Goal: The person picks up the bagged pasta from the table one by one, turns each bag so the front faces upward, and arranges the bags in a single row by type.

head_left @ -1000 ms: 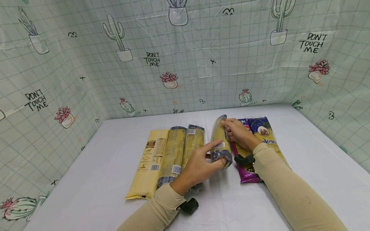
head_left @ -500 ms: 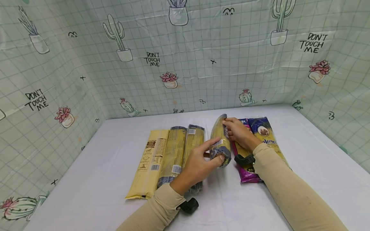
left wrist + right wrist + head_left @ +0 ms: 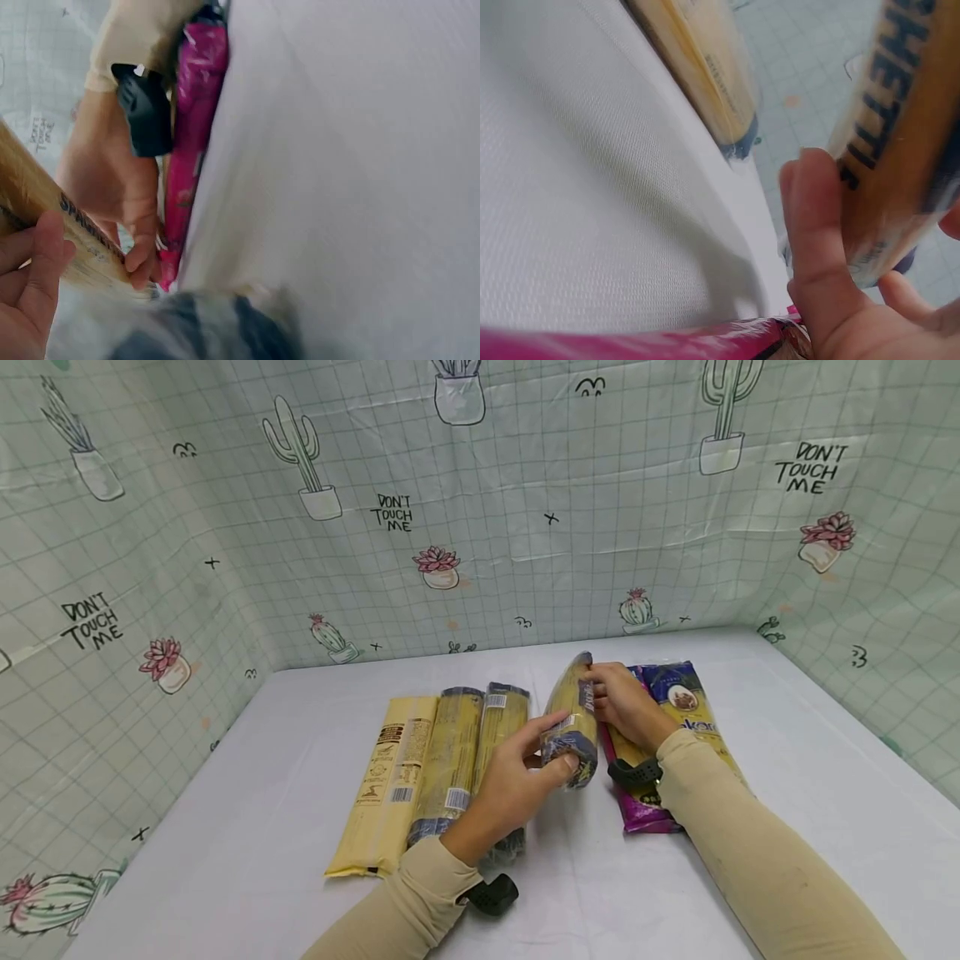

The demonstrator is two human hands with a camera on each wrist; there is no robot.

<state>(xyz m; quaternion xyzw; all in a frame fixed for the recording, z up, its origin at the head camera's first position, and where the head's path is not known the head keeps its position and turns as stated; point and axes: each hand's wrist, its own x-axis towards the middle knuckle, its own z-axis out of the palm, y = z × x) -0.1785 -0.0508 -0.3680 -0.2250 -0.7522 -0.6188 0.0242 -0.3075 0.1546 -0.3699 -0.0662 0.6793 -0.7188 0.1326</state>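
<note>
Head view, far left: a pale yellow packet (image 3: pixel 381 789) lay on the white surface (image 3: pixel 225 793), its brown print facing up. Just beside it you had a clear-wrapped packet with blue ends (image 3: pixel 448 752), then a slimmer blue-ended packet (image 3: pixel 502 718), its near part partly covered by your left hand (image 3: pixel 517 781). That hand was partly closed around the near end of the held packet (image 3: pixel 572 714) — forefinger along its side, thumb against the blue end. You had this packet raised off the surface and tilted, between the slimmer packet and the two on the right. Your right hand (image 3: pixel 628 706) gripped its far half from the right side, thumb and fingers bent about it; in the right wrist view, dark lettering ran along the wrapper beside your fingers. Beneath and beside that wrist, with its black band (image 3: pixel 635 774), lay a magenta-ended packet (image 3: pixel 648 816), partly hidden by your arm. Farthest right, next to it, was a blue-topped packet (image 3: pixel 678 693) — your beige sleeve (image 3: pixel 757 852) crossed its lower part.
</note>
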